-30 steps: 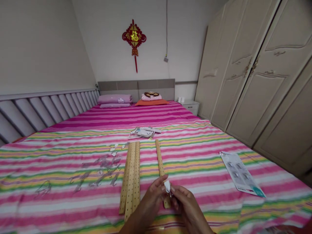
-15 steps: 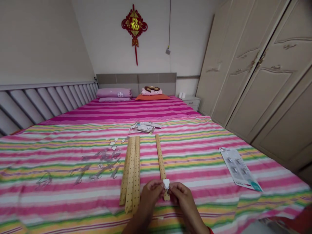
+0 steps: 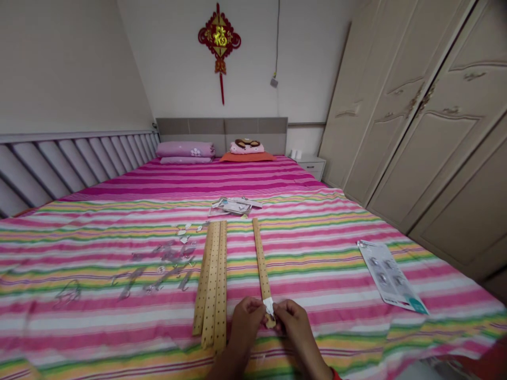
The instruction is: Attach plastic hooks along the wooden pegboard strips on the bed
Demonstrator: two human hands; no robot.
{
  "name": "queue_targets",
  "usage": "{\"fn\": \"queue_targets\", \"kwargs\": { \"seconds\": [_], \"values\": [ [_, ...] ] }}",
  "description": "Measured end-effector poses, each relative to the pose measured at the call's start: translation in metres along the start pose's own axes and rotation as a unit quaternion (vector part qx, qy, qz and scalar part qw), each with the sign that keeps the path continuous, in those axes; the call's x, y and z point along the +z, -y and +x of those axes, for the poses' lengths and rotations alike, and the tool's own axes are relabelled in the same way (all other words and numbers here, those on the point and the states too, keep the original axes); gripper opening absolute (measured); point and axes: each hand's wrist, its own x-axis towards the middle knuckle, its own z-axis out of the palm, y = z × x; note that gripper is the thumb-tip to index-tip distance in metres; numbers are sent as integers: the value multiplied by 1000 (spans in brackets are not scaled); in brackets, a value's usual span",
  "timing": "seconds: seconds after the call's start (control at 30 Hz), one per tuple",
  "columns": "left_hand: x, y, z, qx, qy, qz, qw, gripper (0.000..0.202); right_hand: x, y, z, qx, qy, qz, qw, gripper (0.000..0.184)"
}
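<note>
Since the earlier moment, the small white tag (image 3: 268, 305) has come down onto the near end of the single wooden strip (image 3: 261, 261), and the hands moved down with it. The left hand (image 3: 246, 322) and the right hand (image 3: 295, 324) pinch the tag from two sides, fingers pressed together. At 9 o'clock from them lie the dotted wooden strips (image 3: 212, 285), and at 3 o'clock a printed sheet (image 3: 390, 277) lies on the striped bedsheet (image 3: 325, 285).

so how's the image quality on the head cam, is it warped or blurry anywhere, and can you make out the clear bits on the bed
In the head view, the wide lens bends the edges, so the wardrobe leans inward; light is soft and even, without hard shadows; the clear pieces barely stand out from the striped bedsheet; the left hand, right hand and white tab show little blur.
</note>
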Motion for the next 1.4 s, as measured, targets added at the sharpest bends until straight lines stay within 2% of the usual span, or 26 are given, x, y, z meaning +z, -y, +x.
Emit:
{"fn": "queue_targets", "kwargs": {
  "seconds": [0.23,0.5,0.67,0.9,1.03,1.2,1.4],
  "values": [
    [-1,3,8,5,-14,59,998,5,-2,-14,2,10,4,31,999,37],
    [-3,0,12,3,3,114,993,4,-2,-22,3,7,2,37,999,36],
    [-2,-2,11,-3,-13,126,992,7,-1,-19,1,10,-2,41,999,34],
    [-1,-3,10,-18,-1,123,992,9,-1,-19,0,1,-3,46,999,31],
    [-1,-4,9,-4,-4,122,992,9,0,-20,1,4,-10,43,999,32],
    [-1,1,9,8,-12,117,993,11,3,-15,3,4,-12,38,999,37],
    [-2,12,16,18,-15,118,993,19,5,-9,10,-8,-44,23,999,38]
  ]
}}
